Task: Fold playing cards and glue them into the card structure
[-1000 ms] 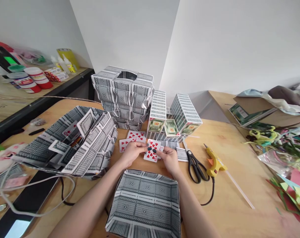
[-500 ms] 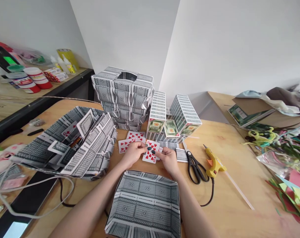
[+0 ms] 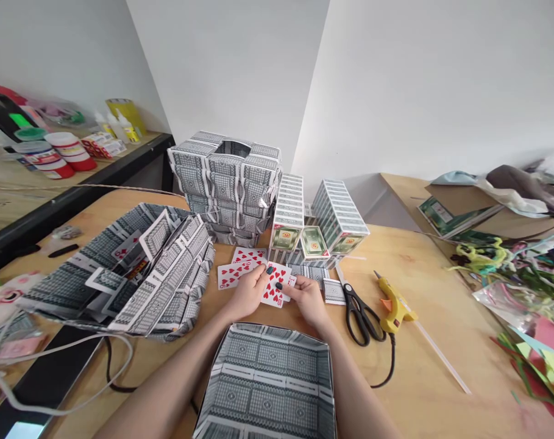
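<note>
Between my two hands is a small fan of red heart playing cards, a ten on top. My left hand pinches their upper left edge, and my right hand grips them from the right with its thumb on the face. More heart cards lie on the table just left of my left hand. Below my hands, between my forearms, sits an open box made of patterned cards. Card boxes in stacks stand behind my hands.
Left is a card-built basket with loose cards inside; behind stands a tall card-covered box. To the right lie black scissors, a yellow glue gun with a glue stick, and paper scraps. White and black cables cross the lower left.
The held cards have tilted and shifted slightly left. My left hand has moved further up over their corner. The whole view has shifted slightly.
</note>
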